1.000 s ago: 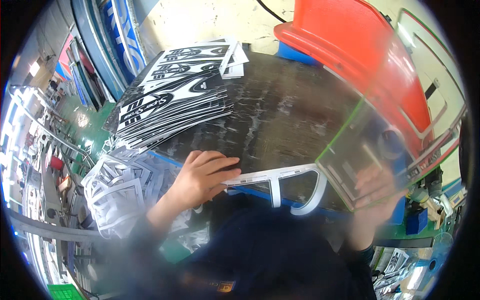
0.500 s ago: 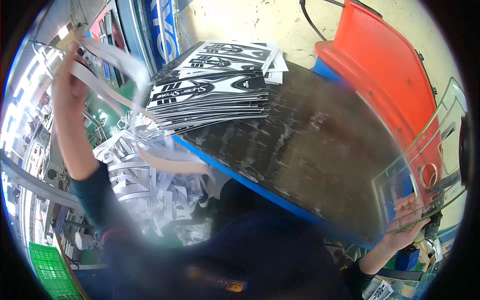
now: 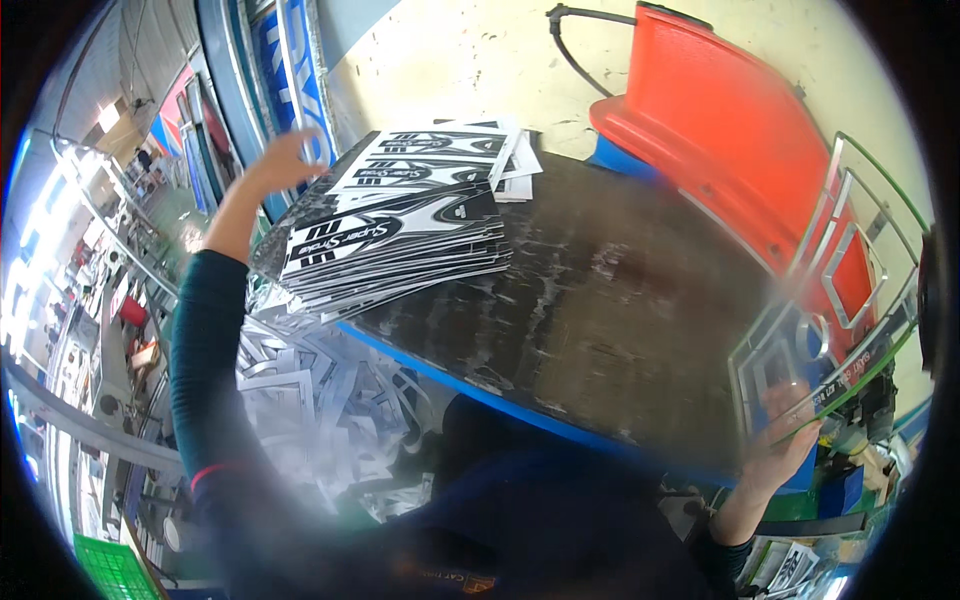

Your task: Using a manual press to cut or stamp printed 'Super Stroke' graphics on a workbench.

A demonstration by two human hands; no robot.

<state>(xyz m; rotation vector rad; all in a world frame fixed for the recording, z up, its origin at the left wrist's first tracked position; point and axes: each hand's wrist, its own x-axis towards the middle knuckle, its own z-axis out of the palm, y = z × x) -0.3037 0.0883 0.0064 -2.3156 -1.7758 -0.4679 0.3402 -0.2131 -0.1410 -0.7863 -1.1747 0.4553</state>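
Clasping a clear, green-edged template [image 3: 838,325] by its lower edge in the right hand [image 3: 785,445], tilted near the worktop [image 3: 620,290]'s right end; holding the left hand [image 3: 283,162] beside stacked black-and-white printed sheets [image 3: 385,245] at the left end, fingers apart, seemingly empty. Probably stiff and slippery, so best held by the rim; for the sheets, likely light and bendy, best pinched at an edge.

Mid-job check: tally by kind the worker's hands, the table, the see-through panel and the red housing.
Bare left hand and right hand: 2
Dark-topped, blue-edged table: 1
Clear, green-edged panel: 1
Glossy red housing: 1
Total: 5
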